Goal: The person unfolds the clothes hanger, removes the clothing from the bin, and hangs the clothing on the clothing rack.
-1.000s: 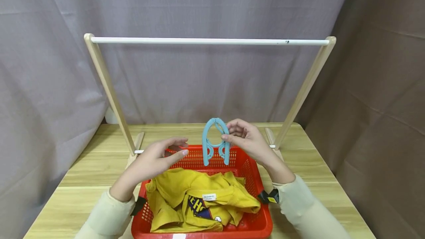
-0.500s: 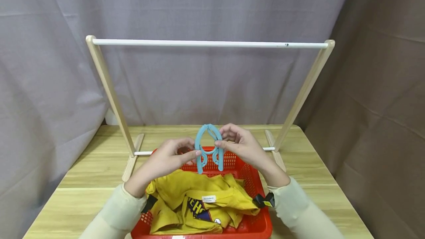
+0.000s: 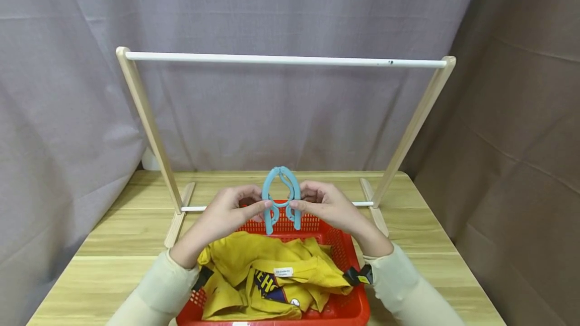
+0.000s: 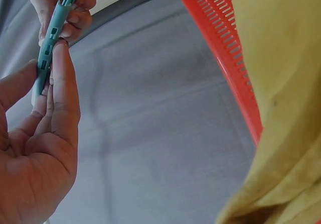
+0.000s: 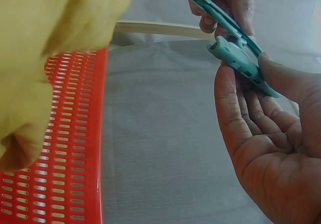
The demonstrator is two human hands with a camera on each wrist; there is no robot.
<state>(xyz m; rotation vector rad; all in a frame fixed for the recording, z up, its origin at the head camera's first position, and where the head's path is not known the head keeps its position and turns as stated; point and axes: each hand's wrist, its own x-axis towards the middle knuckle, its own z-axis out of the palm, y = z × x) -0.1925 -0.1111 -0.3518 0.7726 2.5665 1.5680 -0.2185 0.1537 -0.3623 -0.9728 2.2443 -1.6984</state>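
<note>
A light-blue folding clothes hanger, its two arms folded downward, is held up above the far part of a red basket. My left hand pinches its left arm between thumb and fingers. On the other side, my right hand pinches the right arm the same way. Both wrist views show the hanger between thumb and fingertips. Inside the basket lies a crumpled yellow garment with a white label and a dark printed patch. The hanger's hook cannot be made out.
Behind the basket stands a rack with a white top bar, wooden side posts and a white lower rod. It stands on a wood-grain table. Grey curtains hang behind and at the sides.
My left hand has moved in from the left and taken hold of the hanger's left arm. My right hand has shifted left and slightly down with the hanger.
</note>
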